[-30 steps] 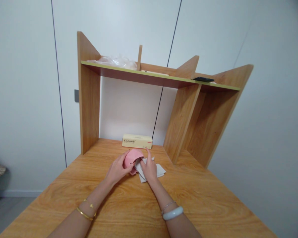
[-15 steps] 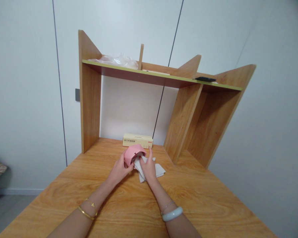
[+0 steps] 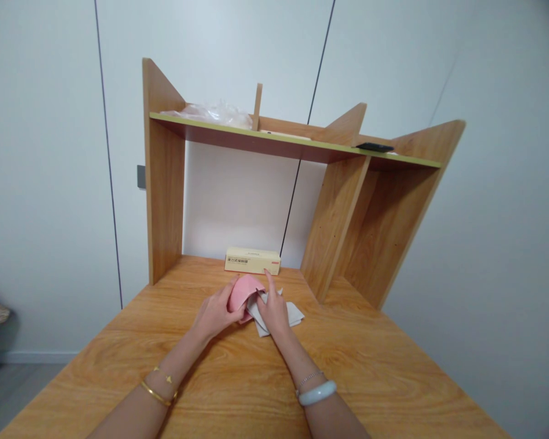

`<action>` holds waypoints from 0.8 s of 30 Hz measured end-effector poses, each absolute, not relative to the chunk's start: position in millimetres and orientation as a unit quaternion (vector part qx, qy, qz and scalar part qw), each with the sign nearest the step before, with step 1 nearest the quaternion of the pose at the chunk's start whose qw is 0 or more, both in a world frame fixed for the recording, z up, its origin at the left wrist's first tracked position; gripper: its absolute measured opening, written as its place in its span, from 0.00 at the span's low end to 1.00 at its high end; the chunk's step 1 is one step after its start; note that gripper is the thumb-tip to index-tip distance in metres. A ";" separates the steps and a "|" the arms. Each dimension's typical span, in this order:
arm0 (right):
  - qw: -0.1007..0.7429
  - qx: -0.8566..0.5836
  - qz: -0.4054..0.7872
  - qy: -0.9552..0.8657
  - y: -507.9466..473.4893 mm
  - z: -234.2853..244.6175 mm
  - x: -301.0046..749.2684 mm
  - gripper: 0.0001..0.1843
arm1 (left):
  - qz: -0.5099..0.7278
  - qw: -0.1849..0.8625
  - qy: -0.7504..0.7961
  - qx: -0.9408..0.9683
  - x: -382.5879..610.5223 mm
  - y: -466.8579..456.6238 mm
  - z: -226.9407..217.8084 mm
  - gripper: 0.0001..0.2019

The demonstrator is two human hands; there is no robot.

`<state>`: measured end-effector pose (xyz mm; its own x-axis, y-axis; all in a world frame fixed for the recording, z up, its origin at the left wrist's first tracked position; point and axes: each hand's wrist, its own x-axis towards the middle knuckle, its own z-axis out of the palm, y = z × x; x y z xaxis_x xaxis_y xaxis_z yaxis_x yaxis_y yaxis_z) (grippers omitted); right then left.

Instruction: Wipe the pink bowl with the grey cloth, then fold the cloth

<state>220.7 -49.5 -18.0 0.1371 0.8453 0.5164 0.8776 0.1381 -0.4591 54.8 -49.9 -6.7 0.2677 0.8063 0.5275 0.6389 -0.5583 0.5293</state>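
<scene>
A pink, hollow, bowl-like container [image 3: 246, 289] with angled sides is tilted over the desk, its opening turned toward the right. My left hand [image 3: 218, 311] grips it from the left side, fingers over the back and thumb near the lower rim. At the opening, my right hand [image 3: 273, 312] presses a light grey cloth [image 3: 294, 313] against the container's rim or inside. One finger of that hand points up and away; the tips of the others are partly hidden by the cloth and the container. Part of the folded cloth spreads on the desk to the right.
Just behind the hands, a long cream box [image 3: 252, 261] with printed lettering stands on the wooden desk [image 3: 238, 390]. A wooden shelf unit [image 3: 166, 201] rises at the back. On its upper board lie a clear plastic bag [image 3: 215, 114] and a flat black object [image 3: 375, 147].
The pink container has turned in my left hand, its opening now facing more downward and to the right. My right hand with the cloth has shifted slightly.
</scene>
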 end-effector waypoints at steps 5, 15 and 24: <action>0.435 -0.638 0.032 -0.635 -47.1 -21.7 221.4 0.32 | 0.440 0.128 0.443 0.771 56.9 -45.6 -10.7 0.33; 0.538 -0.584 0.090 -0.601 -39.3 -23.9 218.8 0.30 | 0.482 0.241 0.365 0.760 63.6 -40.1 -22.9 0.35; 0.350 -0.691 -0.017 -0.632 -43.8 -19.0 223.1 0.36 | 0.402 0.114 0.491 0.765 60.3 -52.0 -9.3 0.31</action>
<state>223.1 -43.8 -19.0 0.2003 0.8620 0.4657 0.8852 0.0446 -0.4632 60.3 -52.0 -9.3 0.1960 0.8420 0.5026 0.6589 -0.4927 0.5685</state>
